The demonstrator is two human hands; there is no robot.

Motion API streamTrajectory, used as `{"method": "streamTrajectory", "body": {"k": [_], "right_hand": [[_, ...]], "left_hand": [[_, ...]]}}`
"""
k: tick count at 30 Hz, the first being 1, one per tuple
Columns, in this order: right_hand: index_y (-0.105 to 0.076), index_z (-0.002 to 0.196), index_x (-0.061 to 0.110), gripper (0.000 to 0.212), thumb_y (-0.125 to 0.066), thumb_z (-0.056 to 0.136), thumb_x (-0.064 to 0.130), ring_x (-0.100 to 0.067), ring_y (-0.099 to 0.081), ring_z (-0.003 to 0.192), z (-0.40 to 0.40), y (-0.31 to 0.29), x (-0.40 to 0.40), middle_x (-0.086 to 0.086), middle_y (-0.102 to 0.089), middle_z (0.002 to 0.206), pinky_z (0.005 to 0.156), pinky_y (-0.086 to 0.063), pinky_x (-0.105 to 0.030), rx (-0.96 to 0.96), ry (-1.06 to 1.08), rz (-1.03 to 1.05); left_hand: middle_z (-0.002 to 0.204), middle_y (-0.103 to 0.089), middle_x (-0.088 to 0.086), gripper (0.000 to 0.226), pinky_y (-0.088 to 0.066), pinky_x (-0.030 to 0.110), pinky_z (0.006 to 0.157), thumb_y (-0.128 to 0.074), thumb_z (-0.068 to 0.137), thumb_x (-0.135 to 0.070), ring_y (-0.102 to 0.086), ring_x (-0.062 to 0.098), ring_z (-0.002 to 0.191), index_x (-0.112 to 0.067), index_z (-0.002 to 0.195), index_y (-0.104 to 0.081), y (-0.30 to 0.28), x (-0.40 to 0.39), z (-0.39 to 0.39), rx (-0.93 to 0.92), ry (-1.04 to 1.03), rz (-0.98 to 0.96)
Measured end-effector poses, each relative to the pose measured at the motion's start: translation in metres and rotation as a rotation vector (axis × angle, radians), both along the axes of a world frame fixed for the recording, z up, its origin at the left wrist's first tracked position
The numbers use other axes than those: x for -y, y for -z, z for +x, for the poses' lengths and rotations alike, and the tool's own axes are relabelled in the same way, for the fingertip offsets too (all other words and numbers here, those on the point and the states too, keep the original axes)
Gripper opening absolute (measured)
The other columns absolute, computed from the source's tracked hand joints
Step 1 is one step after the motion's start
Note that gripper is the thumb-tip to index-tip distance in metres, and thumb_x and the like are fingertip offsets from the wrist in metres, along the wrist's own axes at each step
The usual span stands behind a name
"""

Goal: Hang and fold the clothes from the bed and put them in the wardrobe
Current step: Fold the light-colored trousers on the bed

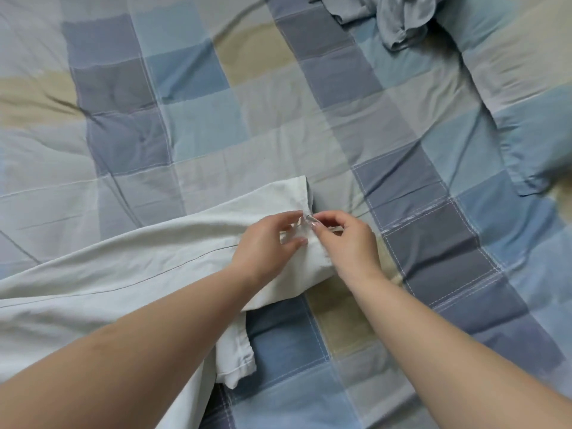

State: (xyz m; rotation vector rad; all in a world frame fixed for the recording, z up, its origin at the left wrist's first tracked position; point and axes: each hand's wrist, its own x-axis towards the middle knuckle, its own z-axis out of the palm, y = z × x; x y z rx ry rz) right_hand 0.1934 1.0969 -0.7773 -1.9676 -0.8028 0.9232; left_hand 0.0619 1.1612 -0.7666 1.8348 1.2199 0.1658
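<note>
So there's a pale, whitish-green garment point(130, 274) spread across the lower left of the frame, lying on a checked bedspread point(216, 119) of blue, grey and beige squares. Its far end reaches up to about the middle of the picture, and that's right where both hands meet.

The left hand point(266, 243) comes in from the lower left and sits on top of the cloth, thumb and forefinger curled in and pinching a bit of the fabric edge, with the other fingers bent underneath. The right hand point(346, 239) comes in from the lower right and pinches the same spot from the other side, fingertips nearly touching the left ones. There's something thin and dark between the two pinches, maybe a loose thread or a seam, honestly too small to tell. So the garment's edge is caught between both sets of fingertips, and the rest of it trails back under the left forearm.

Up at the top right of the frame there's a crumpled grey-blue garment point(399, 20) in a heap, well apart from the hands. A pillow point(532, 144) in the same check lies along the right side.
</note>
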Motion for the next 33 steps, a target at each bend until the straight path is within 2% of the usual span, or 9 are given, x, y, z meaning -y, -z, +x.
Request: {"method": "streamTrajectory", "body": {"k": [3, 9, 12, 15, 17, 20, 24, 26, 33], "right_hand": [[-0.065, 0.075, 0.032, 0.017, -0.067, 0.087, 0.02, -0.006, -0.06, 0.074, 0.0, -0.007, 0.0, 0.011, -0.068, 0.075, 0.068, -0.048, -0.019, -0.169, -0.072, 0.078], [-0.063, 0.096, 0.031, 0.023, -0.043, 0.099, 0.019, -0.007, -0.059, 0.102, 0.011, -0.016, -0.002, 0.014, -0.066, 0.101, 0.09, -0.044, -0.022, -0.363, -0.151, 0.044], [-0.051, 0.129, 0.03, 0.045, -0.044, 0.092, 0.055, -0.018, -0.05, 0.122, 0.016, -0.008, 0.007, 0.009, -0.059, 0.126, 0.103, -0.038, -0.033, -0.06, -0.554, -0.253], [-0.051, 0.122, 0.032, 0.05, -0.053, 0.083, 0.063, -0.021, -0.053, 0.112, 0.017, -0.001, 0.014, 0.008, -0.064, 0.115, 0.097, -0.042, -0.035, 0.305, -0.787, -0.433], [-0.053, 0.094, 0.024, 0.026, -0.057, 0.088, 0.049, -0.023, -0.06, 0.086, 0.018, -0.007, 0.01, 0.003, -0.064, 0.083, 0.073, -0.046, -0.032, 0.439, -0.664, -0.24], [-0.029, 0.058, 0.022, 0.047, -0.064, 0.086, 0.038, -0.012, -0.033, 0.051, 0.023, -0.03, 0.0, 0.005, -0.029, 0.046, 0.05, -0.026, -0.028, 0.432, -0.278, 0.196], [-0.047, 0.061, 0.019, 0.034, -0.064, 0.084, 0.039, -0.008, -0.047, 0.055, 0.039, -0.043, -0.001, 0.01, -0.053, 0.055, 0.058, -0.038, -0.024, -0.131, -0.405, -0.005], [-0.048, 0.065, 0.027, 0.028, -0.062, 0.088, 0.034, 0.001, -0.048, 0.057, 0.047, -0.037, 0.008, 0.02, -0.055, 0.056, 0.055, -0.034, -0.013, -0.047, -0.536, -0.241], [-0.051, 0.082, 0.024, 0.015, -0.062, 0.089, 0.034, -0.019, -0.049, 0.065, 0.046, -0.003, 0.003, 0.008, -0.05, 0.067, 0.059, -0.035, -0.032, 0.288, -0.246, -0.078]], "left_hand": [[0.104, -0.069, -0.013, 0.03, -0.041, 0.004, 0.073, -0.069, 0.086, -0.028, -0.062, 0.001, 0.085, -0.024, 0.116, -0.068, -0.007, -0.01, 0.005, 0.002, -0.017, 0.053], [0.08, -0.062, -0.021, 0.014, -0.037, 0.01, 0.054, -0.061, 0.09, -0.021, -0.056, 0.002, 0.055, -0.023, 0.101, -0.07, -0.03, -0.037, 0.003, -0.061, 0.085, 0.123], [0.071, -0.062, -0.026, 0.02, -0.043, 0.016, 0.057, -0.056, 0.092, -0.016, -0.063, 0.002, 0.053, -0.033, 0.09, -0.065, -0.047, -0.059, 0.004, -0.075, 0.09, 0.162], [0.093, -0.062, -0.013, 0.02, -0.043, 0.014, 0.067, -0.053, 0.094, -0.014, -0.067, 0.005, 0.059, -0.029, 0.095, -0.067, -0.056, -0.077, 0.01, -0.148, 0.124, 0.23], [0.103, -0.062, -0.002, 0.021, -0.043, 0.022, 0.068, -0.054, 0.092, -0.011, -0.069, 0.016, 0.075, -0.023, 0.102, -0.069, -0.057, -0.088, 0.015, -0.183, 0.092, 0.313], [0.108, -0.062, 0.007, 0.023, -0.035, 0.026, 0.073, -0.056, 0.089, -0.012, -0.058, 0.029, 0.099, -0.02, 0.107, -0.069, -0.066, -0.106, 0.033, -0.172, -0.015, 0.495], [0.105, -0.067, 0.009, 0.026, -0.047, 0.033, 0.077, -0.05, 0.089, -0.012, -0.061, 0.032, 0.098, -0.022, 0.106, -0.066, -0.065, -0.129, 0.051, -0.308, -0.012, 0.427], [0.101, -0.069, 0.009, 0.031, -0.051, 0.037, 0.081, -0.046, 0.088, -0.008, -0.063, 0.031, 0.098, -0.022, 0.106, -0.066, -0.062, -0.133, 0.056, -0.39, 0.038, 0.385], [0.11, -0.065, 0.011, 0.023, -0.036, 0.027, 0.071, -0.055, 0.089, -0.005, -0.057, 0.029, 0.097, -0.013, 0.109, -0.064, -0.039, -0.136, 0.072, -0.372, -0.014, 0.33]]}}
